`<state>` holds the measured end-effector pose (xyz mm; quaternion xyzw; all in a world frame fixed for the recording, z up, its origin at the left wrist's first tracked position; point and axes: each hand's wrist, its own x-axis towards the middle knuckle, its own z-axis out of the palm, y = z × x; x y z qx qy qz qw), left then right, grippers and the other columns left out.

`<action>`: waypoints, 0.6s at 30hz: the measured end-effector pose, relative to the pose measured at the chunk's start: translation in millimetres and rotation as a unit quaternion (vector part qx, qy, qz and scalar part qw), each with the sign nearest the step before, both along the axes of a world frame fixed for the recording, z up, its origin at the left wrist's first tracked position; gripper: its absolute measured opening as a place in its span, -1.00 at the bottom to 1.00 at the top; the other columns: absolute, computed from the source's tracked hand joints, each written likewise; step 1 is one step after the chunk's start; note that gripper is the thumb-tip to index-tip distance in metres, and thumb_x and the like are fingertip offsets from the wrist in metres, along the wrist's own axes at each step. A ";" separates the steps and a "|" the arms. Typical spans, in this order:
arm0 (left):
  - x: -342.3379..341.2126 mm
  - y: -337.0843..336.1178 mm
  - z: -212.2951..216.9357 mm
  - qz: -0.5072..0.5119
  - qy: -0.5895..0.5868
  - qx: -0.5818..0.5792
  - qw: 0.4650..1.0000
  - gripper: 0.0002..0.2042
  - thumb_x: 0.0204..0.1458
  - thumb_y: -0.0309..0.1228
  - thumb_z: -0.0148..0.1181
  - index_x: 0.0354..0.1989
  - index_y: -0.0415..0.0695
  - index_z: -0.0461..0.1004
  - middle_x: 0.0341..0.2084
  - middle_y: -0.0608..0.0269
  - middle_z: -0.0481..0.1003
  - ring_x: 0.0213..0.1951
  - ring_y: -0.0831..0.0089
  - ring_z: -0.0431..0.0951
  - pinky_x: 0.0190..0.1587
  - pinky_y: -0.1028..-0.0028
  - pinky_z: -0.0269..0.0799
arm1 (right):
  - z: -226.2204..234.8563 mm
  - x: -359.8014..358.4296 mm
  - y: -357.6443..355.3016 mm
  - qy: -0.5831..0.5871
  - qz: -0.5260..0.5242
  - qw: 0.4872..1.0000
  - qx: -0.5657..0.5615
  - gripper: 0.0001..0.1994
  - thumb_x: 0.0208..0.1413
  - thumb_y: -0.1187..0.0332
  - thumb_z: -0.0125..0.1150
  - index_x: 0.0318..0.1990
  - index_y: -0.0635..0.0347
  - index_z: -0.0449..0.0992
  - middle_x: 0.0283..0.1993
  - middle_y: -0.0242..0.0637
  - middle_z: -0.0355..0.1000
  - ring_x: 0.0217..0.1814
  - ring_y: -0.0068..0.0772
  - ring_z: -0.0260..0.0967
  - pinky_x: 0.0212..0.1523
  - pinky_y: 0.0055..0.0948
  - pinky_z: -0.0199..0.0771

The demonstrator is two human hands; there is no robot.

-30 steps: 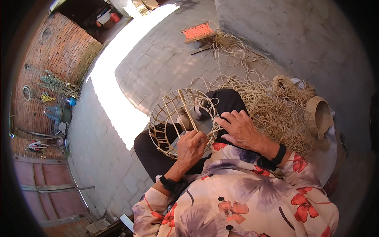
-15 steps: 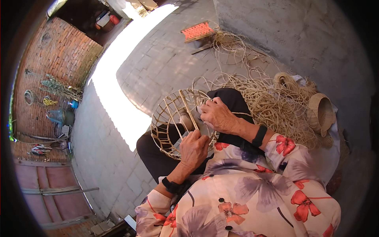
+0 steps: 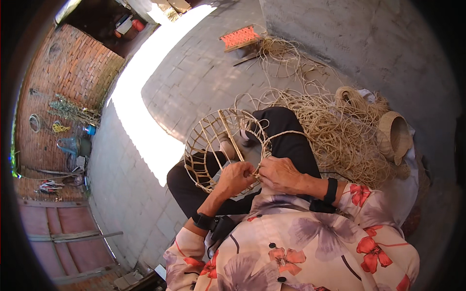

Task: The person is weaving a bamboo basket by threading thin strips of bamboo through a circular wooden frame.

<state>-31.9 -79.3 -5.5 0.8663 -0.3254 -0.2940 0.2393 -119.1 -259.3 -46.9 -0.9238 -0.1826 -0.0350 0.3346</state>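
Note:
A round, open basket frame [image 3: 188,161] of thin rods rests on my lap, with wrapped cross-strands running over its opening. My left hand [image 3: 235,178] is closed at the frame's near rim, its thumb and fingers pinched together there. Beside it, almost touching, my right hand [image 3: 280,173] is closed too, fingertips at the same stretch of rim. A tan cord [image 3: 291,132] arcs over my right knee to the frame's right side and runs down toward my right hand. The exact grip of the fingertips is partly hidden.
A big tangle of tan cord [image 3: 330,131] lies to my right, with a coiled roll [image 3: 350,97] and a small woven basket [image 3: 394,138] on it. Ahead stands a low stool with an orange woven seat [image 3: 240,38]. A grey wall [image 3: 354,39] rises at right.
My right hand has come down and back from the frame's far right side to the near rim, next to my left hand. The cord over my knee now shows more.

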 end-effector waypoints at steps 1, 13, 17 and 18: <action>-4.6 0.3 -1.9 -0.001 0.000 0.001 1.000 -0.79 -0.18 -0.35 0.30 -0.38 -0.18 0.52 -0.60 0.27 0.45 -0.53 0.33 0.51 -0.38 0.38 0.44 | 2.8 1.0 -5.3 0.012 0.000 0.999 0.048 -0.90 -0.05 0.36 0.16 -0.44 0.19 0.50 -0.27 -0.17 0.40 -0.24 -0.11 0.39 -0.21 -0.24 0.42; -26.1 -1.9 -10.0 0.007 -0.282 -0.163 0.946 -0.84 -0.22 -0.42 0.34 -0.47 -0.02 0.47 -0.54 0.40 0.43 -0.42 0.34 0.38 -0.31 0.35 0.19 | 133.5 -36.6 -177.7 0.077 -0.009 0.860 0.505 -0.72 0.11 0.26 0.10 -0.59 0.18 0.36 -0.35 -0.34 0.36 -0.32 -0.53 0.24 -0.22 -0.52 0.23; -26.4 -3.3 -8.8 0.025 -0.283 -0.161 0.945 -0.87 -0.20 -0.43 0.32 -0.50 -0.03 0.47 -0.59 0.40 0.42 -0.43 0.34 0.38 -0.31 0.35 0.20 | 156.0 -42.1 -260.4 0.025 -0.051 0.836 0.546 -0.66 0.23 0.11 0.10 -0.52 0.08 0.31 -0.48 -0.49 0.16 -0.44 -0.56 0.08 -0.19 -0.49 0.27; -27.3 -1.2 -11.2 0.036 -0.273 -0.157 0.948 -0.88 -0.19 -0.44 0.31 -0.49 -0.03 0.47 -0.59 0.40 0.42 -0.43 0.34 0.39 -0.31 0.35 0.19 | 160.4 -40.7 -283.3 0.009 -0.073 0.792 0.607 -0.64 0.23 0.08 0.12 -0.52 0.06 0.29 -0.49 -0.51 0.15 -0.45 -0.57 0.06 -0.18 -0.49 0.28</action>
